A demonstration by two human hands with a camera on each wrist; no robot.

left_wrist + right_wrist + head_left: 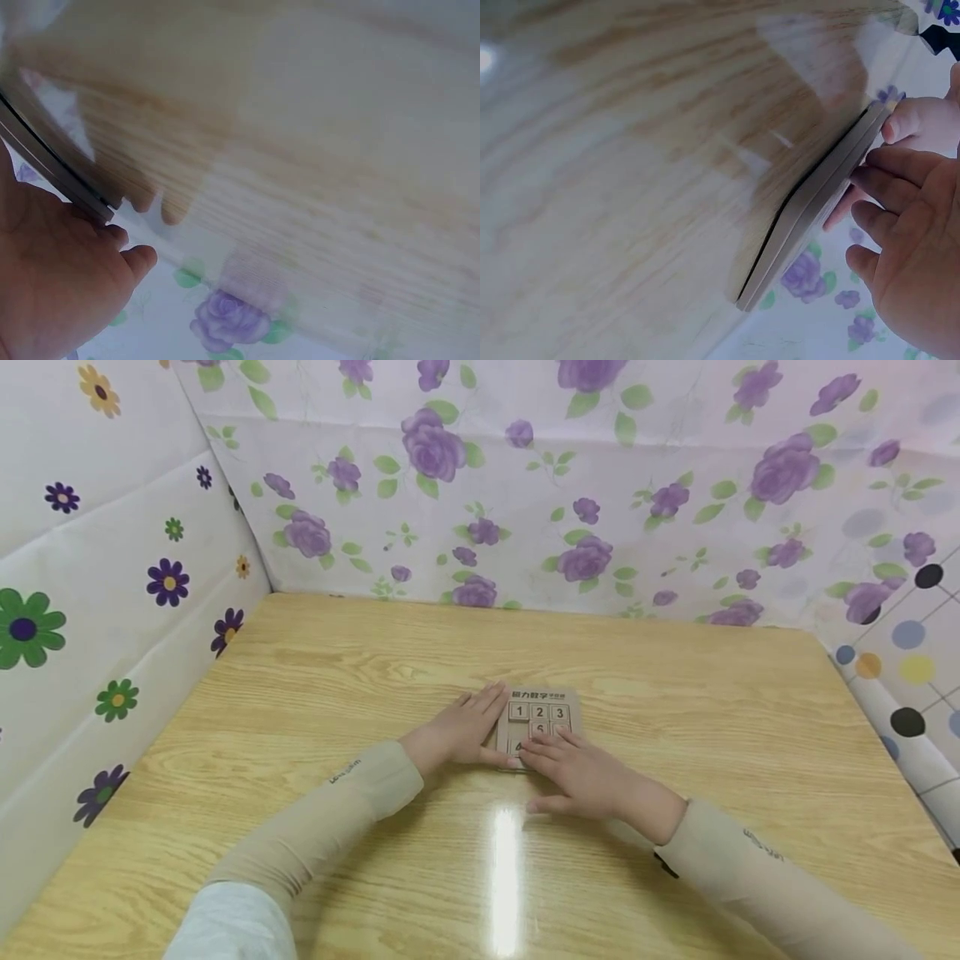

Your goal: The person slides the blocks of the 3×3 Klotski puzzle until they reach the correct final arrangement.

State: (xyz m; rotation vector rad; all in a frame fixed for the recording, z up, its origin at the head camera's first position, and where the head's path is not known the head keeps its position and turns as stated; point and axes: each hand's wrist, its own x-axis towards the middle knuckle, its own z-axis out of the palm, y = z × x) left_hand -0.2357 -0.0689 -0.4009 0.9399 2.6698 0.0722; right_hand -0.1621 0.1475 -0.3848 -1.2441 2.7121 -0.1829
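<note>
While my left hand [465,731] lies spread against the number board [542,697], short of the surface's [360,647] far edge, my right hand [577,777], fingers extended, gripping nothing, sits at tile 4 [517,747]. Tile-sliding appears the step; that tile probably needs pushing up beneath tile 1 [519,711]. Legible print: 磁力数字, 2, 3, 6.

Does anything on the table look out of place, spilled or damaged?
Nothing looks spilled or damaged. The one oddity is in the number puzzle: an empty slot below the 1 tile breaks the grid. The right hand hides some tiles.
</note>
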